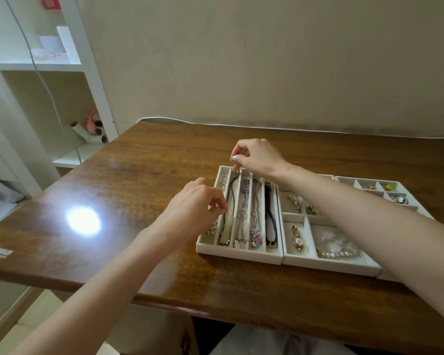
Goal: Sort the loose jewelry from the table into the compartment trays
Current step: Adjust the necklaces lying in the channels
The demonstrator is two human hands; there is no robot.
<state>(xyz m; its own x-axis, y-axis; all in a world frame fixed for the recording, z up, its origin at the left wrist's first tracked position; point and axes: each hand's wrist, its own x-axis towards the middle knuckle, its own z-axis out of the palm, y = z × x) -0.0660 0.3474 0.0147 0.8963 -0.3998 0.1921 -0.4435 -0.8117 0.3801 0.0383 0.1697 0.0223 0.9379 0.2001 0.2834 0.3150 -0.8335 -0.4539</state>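
Table: we lean over a brown wooden table [139,175] with a bright lamp glare [83,221] at our 9 o'clock.
Left hand: our left hand [192,203] has its fingers curled, the tips pinching the dark thin chain necklace [231,188] midway along it.
Slotted tray: the white tray with five long slots [239,254] lies at our 12 o'clock. The chain runs down its second slot from the left.
Neighbours: a pink-stone pendant necklace [256,238] and a black cord necklace [269,219] fill slots towards 3 o'clock.
Middle tray: a white tray with wider compartments [328,265] touches it at 3 o'clock and holds a white pearl bracelet [336,249].
Right hand: our right hand [256,156] pinches the chain's far end over the tray's 12 o'clock rim.
Far tray: a white tray of small square cells [369,180] sits at 2 o'clock.
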